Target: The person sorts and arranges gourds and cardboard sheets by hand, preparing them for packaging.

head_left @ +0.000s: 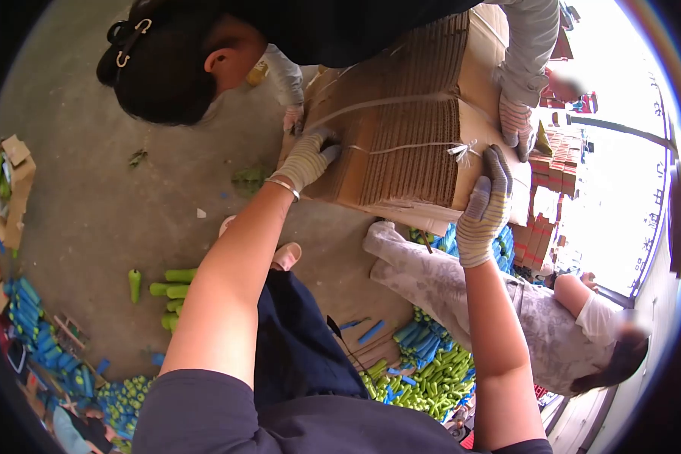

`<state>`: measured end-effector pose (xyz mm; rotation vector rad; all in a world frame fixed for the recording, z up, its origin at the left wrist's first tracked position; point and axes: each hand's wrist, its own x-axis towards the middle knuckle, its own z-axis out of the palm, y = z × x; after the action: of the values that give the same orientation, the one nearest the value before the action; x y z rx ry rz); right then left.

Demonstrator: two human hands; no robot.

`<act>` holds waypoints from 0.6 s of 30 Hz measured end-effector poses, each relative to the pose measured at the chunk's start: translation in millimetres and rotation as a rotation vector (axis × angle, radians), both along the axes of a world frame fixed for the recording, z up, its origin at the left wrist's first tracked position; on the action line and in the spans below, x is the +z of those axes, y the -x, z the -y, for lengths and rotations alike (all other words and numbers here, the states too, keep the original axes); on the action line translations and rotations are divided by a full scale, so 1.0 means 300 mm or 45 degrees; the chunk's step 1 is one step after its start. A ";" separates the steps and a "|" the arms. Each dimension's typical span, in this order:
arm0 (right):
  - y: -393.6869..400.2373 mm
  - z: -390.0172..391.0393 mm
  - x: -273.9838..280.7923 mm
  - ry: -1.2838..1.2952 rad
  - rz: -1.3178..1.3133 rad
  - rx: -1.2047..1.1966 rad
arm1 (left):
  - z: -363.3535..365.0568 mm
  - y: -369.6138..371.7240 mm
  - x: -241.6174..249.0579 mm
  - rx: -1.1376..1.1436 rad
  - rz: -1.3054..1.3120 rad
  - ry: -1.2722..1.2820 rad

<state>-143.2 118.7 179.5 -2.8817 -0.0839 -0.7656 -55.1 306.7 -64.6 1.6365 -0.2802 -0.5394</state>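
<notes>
At upper centre, a string-tied brown corrugated-cardboard stack is held between the striped-gloved left hand and straight-fingered, striped-gloved right hand, arms outstretched.

There is 1 view, from a camera worn on the person's head, facing forward and steeply down over the chest and 2 outstretched arms. The dark shirt is very near the lens, along the bottom edge; the left hand and right hand lie farther out, around a cardboard bundle. A co-worker's head is close at upper left. The lens is very wide: a dark border rings a rounded field, straight lines bow near its rim, and coverage runs from floor at left to a bright opening at right.
</notes>
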 end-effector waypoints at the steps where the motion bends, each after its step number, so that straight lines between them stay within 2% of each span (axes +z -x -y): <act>1: 0.000 -0.002 -0.003 -0.003 0.004 0.021 | 0.001 0.001 -0.003 0.000 -0.003 0.004; 3: 0.001 -0.002 -0.013 -0.051 -0.003 -0.001 | -0.003 0.008 -0.012 0.108 0.155 0.081; 7: 0.002 0.006 -0.019 -0.075 -0.007 -0.005 | -0.005 0.007 0.013 0.100 0.198 0.020; 9: 0.002 -0.001 -0.021 -0.069 -0.002 -0.002 | -0.004 0.014 0.017 0.060 0.403 -0.183; 13: 0.000 0.001 -0.018 -0.078 -0.024 0.015 | 0.012 0.039 0.007 0.016 0.166 -0.153; 16: 0.002 0.004 -0.022 -0.101 -0.030 0.003 | 0.013 0.055 0.015 0.110 0.120 0.031; 18: 0.001 0.003 -0.020 -0.087 -0.024 0.010 | 0.003 0.059 0.039 0.097 -0.091 0.131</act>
<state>-143.5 117.8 173.5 -2.8222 -0.0659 -0.7249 -72.9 305.7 -53.0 1.5188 -0.1888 -0.5162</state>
